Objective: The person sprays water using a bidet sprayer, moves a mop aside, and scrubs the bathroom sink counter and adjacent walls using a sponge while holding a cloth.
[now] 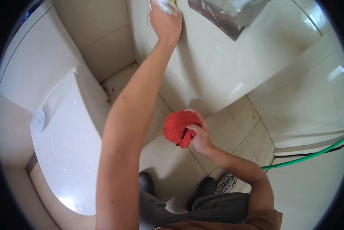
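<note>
My left hand (pixel 165 23) is stretched out to the top edge of the view, closed on a yellow sponge (pixel 172 1) covered in white foam, against the pale tiled surface (pixel 218 65). Only a little of the sponge shows. Nearer my body, my right hand (pixel 201 134) grips a bunched red cloth (pixel 177 128) over the floor, its fingers wrapped round the right side. The cloth hangs clear of the tiles.
A white toilet with a closed, wet lid (pixel 64 153) stands at the left. A metal box (pixel 237 19) with foam on it juts out at the top. A green hose (pixel 306 161) runs along the right. A grey mop head (pixel 226 184) lies by my dark boots (pixel 204 189).
</note>
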Tool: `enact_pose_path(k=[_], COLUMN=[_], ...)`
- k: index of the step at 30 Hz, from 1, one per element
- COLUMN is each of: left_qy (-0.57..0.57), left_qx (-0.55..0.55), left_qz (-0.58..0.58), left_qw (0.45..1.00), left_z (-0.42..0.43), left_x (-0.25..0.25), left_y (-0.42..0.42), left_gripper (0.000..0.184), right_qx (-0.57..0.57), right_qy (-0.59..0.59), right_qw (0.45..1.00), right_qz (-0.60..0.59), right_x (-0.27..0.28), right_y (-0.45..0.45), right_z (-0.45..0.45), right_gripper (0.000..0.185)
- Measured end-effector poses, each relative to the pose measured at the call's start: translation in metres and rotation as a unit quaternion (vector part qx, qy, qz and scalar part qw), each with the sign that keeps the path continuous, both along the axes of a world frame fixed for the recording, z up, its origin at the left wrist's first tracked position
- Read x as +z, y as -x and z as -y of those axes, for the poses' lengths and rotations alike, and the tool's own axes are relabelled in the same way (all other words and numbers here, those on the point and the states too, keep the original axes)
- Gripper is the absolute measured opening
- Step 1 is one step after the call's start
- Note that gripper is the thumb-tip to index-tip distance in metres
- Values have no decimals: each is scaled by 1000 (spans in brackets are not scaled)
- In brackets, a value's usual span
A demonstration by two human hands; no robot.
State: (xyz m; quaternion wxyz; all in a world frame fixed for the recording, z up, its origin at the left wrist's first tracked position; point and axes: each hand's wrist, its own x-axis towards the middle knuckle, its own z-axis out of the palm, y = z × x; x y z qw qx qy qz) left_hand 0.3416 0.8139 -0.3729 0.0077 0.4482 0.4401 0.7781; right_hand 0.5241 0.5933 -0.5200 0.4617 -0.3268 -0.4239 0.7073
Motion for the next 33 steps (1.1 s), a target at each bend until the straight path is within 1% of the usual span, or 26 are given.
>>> enact_pose_path(k=[2,5,7,10,11,13,14,16,17,18,20,21,22,24,26,27,30,31,32,33], left_qy=[1,-56,-57,-76,-78,-93,-86,-138,-156,-174,-149,-139,-147,-153,-119,-101,-104,-132,-159,-183], left_qx=[60,5,-15,-57,-38,2,-62,-55,-50,-44,-57,-62,-41,-3,-19,-28,-92,-25,43,-34], left_qz=[9,20,14,45,19,-38,-32,-70,-100,-130,-149,-158,-142,-101,-10,35,46,-38,-122,-166], left_qw=[998,998,998,994,996,995,994,986,981,975,976,976,978,983,993,994,989,990,979,968], left_z=[3,25,47,79,87,96,106,125,133,136,135,133,127,109,97,94,97,104,119,136], left_x=[-7,-21,-40,-45,-47,-39,-37,-42,-49,-56,-67,-68,-66,-60,-39,-29,-10,-14,-23,-33], left_y=[-7,-33,-56,-75,-81,-88,-95,-112,-119,-121,-119,-116,-114,-109,-101,-100,-101,-110,-123,-131], left_gripper=[26,26,25,25,25,25,24,22,23,24,29,31,32,35,33,33,36,34,33,36], right_qx=[-33,-27,-27,-11,-4,47,63,94,86,72,46,61,75,61,37,20,-6,-8,-8,-7], right_qy=[31,67,56,24,17,36,27,9,-36,-49,-77,-4,68,79,75,66,35,23,49,75], right_qw=[998,997,998,999,998,995,993,988,991,993,994,997,993,994,996,997,999,999,998,995], right_qz=[-31,-5,4,40,53,82,96,123,99,85,58,55,52,37,26,22,26,30,47,65], right_x=[-3,-10,-22,-44,-51,-55,-56,-56,-61,-64,-71,-67,-64,-77,-75,-63,-58,-58,-57,-54], right_y=[1,-9,-9,10,15,26,27,30,33,35,38,31,25,15,8,6,-2,-2,-1,1], right_z=[8,1,-2,-3,-1,1,4,8,11,14,20,23,24,22,21,21,22,21,21,23], right_gripper=[41,42,41,35,33,29,26,24,23,23,22,24,25,30,32,31,31,31,31,32])
